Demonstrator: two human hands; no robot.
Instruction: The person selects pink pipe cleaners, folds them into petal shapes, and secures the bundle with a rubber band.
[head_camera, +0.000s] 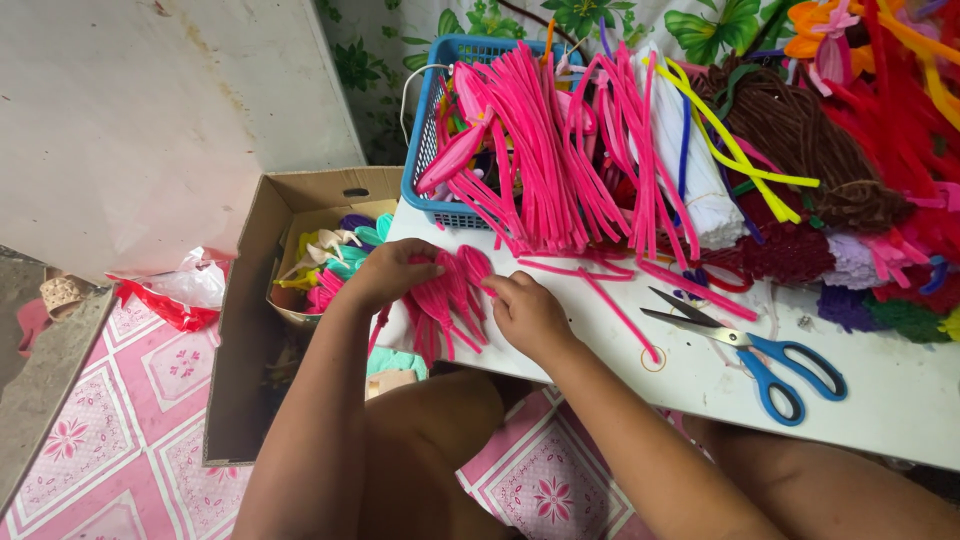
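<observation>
White table (880, 390) | both hands (395, 272) (528, 315) grip pink petal loops (450, 295)

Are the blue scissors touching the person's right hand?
Apart. The head view shows the scissors lying on the white table, with bare tabletop between them and the right hand, which is on the pink petals.

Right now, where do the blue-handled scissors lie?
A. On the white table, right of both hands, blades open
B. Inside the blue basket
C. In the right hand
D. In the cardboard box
A: the blue-handled scissors lie open on the white table, clear of the right hand and the left hand, which both hold pink pipe-cleaner shapes.
</observation>
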